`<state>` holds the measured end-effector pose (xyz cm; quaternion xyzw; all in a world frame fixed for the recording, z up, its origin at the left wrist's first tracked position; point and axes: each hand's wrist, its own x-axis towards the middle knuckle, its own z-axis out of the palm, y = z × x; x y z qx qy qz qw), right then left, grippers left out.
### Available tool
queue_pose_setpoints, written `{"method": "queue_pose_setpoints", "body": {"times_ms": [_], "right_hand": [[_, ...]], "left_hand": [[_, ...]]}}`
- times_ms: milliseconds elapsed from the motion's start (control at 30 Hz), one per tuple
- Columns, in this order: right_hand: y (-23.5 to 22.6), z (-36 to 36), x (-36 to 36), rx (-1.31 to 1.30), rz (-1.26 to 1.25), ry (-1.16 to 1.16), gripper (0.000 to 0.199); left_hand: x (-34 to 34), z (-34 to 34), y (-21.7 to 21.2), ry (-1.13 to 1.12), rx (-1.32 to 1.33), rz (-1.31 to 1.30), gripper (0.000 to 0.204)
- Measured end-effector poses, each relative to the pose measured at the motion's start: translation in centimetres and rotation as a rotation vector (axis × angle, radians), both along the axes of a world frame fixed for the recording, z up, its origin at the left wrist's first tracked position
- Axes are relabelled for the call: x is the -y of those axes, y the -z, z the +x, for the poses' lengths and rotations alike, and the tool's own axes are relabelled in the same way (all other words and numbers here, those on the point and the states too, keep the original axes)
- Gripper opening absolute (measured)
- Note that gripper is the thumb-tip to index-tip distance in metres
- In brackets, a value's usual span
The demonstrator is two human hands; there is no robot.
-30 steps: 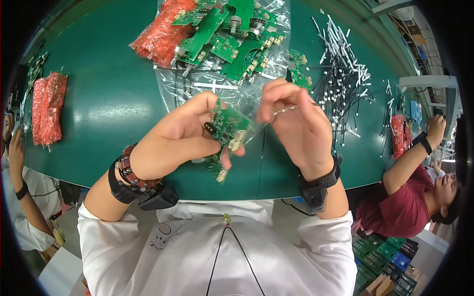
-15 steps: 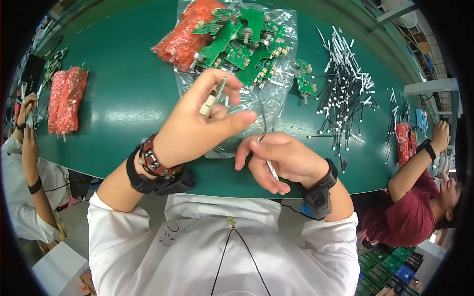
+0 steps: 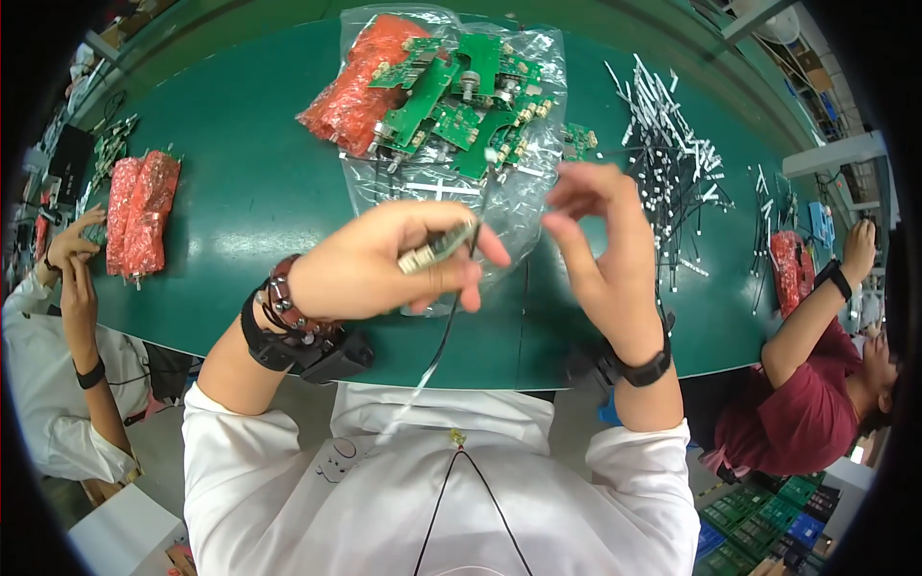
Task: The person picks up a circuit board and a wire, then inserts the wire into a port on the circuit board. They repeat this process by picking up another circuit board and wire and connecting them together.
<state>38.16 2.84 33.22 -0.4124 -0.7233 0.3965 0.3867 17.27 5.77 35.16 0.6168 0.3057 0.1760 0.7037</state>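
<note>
My left hand (image 3: 370, 259) is closed on a small green circuit board (image 3: 437, 248) with cream connectors along its edge. A black cable (image 3: 448, 331) runs past the same fingertips, its white connector above them and its white-labelled end hanging toward my shirt. Whether the cable is pinched or plugged into the board I cannot tell. To the right, my right hand (image 3: 610, 254) is raised over the table with thumb and fingers apart, holding nothing. Beyond both hands, a heap of green circuit boards (image 3: 423, 101) lies on a clear plastic bag (image 3: 519, 206).
Red bubble-wrap bundles lie on the bag (image 3: 355, 91) and farther left (image 3: 142, 216). A pile of black cables with white ends (image 3: 667, 168) spreads to the right, near a loose board (image 3: 579, 141). Co-workers sit at the left (image 3: 58, 384) and right (image 3: 797, 422).
The cable has passed from my right hand to my left fingertips beside the board. My right hand has moved up and right and opened. My left hand has lowered slightly.
</note>
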Motion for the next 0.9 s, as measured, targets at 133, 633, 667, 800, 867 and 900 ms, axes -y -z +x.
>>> {"method": "queue_pose_setpoints", "body": {"times_ms": [133, 633, 667, 800, 867, 900], "right_hand": [[0.7, -0.1, -1.1, 0.199, 0.539, 0.213, 0.031], [2.0, -0.2, -1.4, -0.133, 0.304, 0.282, 0.01], [2.0, -1.0, -0.6, -0.242, 0.152, 0.219, 0.009], [2.5, -2.9, 0.6, -0.485, -0.192, 0.092, 0.007], [2.9, -3.0, 0.6, -0.551, -0.259, 0.095, 0.01], [2.9, -3.0, 0.6, -0.549, -0.259, 0.097, 0.01]], "left_hand": [[1.1, 0.6, 0.7, 0.143, -0.044, -0.086, 0.017], [2.0, 0.4, 2.5, -0.429, -0.179, 0.751, 0.038], [2.2, 0.5, 2.3, -0.43, -0.176, 0.748, 0.038], [2.5, 0.6, 1.6, -0.299, -0.256, 0.903, 0.038], [2.3, 0.5, 1.8, -0.288, -0.276, 1.026, 0.039], [2.3, 0.4, 1.9, -0.282, -0.285, 1.085, 0.04]]}}
